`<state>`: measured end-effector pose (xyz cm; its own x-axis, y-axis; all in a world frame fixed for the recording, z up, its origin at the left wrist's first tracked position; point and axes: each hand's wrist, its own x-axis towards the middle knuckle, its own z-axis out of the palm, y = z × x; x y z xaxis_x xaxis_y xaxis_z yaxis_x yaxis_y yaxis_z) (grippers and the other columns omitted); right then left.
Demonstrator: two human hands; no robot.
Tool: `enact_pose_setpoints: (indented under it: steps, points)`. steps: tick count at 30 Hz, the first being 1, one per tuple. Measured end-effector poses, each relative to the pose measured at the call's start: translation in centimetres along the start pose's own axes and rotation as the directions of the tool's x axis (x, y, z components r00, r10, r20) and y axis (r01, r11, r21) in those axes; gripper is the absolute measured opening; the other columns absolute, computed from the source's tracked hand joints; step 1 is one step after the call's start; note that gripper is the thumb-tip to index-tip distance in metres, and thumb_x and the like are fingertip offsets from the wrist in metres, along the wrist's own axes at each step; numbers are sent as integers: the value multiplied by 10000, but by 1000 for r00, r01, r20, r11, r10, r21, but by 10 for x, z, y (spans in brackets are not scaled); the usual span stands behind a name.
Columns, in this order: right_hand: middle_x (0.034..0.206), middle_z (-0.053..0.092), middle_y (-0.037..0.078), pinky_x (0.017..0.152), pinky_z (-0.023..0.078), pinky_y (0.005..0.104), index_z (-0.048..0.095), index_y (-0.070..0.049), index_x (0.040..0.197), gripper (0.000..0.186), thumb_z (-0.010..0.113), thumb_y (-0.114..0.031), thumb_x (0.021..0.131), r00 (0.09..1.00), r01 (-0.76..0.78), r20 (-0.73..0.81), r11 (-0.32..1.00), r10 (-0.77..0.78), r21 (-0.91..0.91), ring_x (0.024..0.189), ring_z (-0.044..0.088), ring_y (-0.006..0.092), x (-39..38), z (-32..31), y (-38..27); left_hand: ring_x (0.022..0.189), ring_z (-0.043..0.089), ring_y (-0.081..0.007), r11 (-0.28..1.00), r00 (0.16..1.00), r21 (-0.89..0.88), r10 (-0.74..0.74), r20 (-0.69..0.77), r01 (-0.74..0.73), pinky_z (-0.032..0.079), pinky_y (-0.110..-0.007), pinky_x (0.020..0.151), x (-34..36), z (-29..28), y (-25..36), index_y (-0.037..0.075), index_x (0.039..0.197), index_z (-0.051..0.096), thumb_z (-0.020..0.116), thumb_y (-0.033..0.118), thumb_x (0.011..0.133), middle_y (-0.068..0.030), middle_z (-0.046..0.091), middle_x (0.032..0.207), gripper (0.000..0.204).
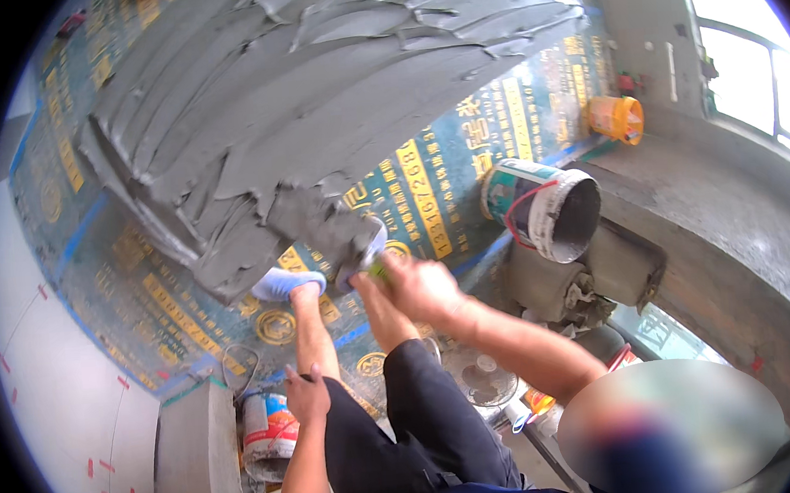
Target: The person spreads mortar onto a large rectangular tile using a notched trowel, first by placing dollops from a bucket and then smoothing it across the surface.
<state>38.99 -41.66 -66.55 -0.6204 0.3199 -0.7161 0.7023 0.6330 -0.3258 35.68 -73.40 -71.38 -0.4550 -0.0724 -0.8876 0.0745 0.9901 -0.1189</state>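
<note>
My right hand (424,292) is closed around the yellow-green handle of a trowel (325,231), held low in front of my feet. Grey mortar coats the trowel's blade, so its outline blends into the wide layer of mortar (312,106) spread over the floor covering. Ridges and sweeping strokes mark that layer. My left hand (307,396) rests on my left knee, its fingers apart and holding nothing. Both feet, in pale shoes (286,283), stand at the near edge of the mortar; the trowel and right hand partly hide the right one.
A blue-green printed floor sheet (456,196) surrounds the mortar. At right lie a tipped bucket with a red handle (574,216), mortar-stained bags (544,282) and an orange bucket (617,121) by a concrete ledge (703,197). Another bucket (269,429) is beside my left leg. A blurred patch covers the lower right.
</note>
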Motion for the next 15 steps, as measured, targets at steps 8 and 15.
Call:
enact_pose_setpoints:
  steps: [8,15]
  points:
    - [799,662,257,642,508,560,537,-53,1084,411,440,-434,965,740,-419,-608,904,287,-83,715,643,457,47,-169,239,1124,553,-405,997,1000,82,-3,-3,3,475,-451,919,-9,-7,9,-45,1414,300,496,478,931,-281,514,1257,739]
    - [583,484,-15,394,364,279,580,-82,917,319,651,-392,897,665,-104,-307,491,681,865,444,462,106,79,-169,245,1168,516,-424,998,999,-24,-51,-11,50,415,-461,995,-12,-13,-4,-59,1381,355,530,473,908,-307,503,1282,733]
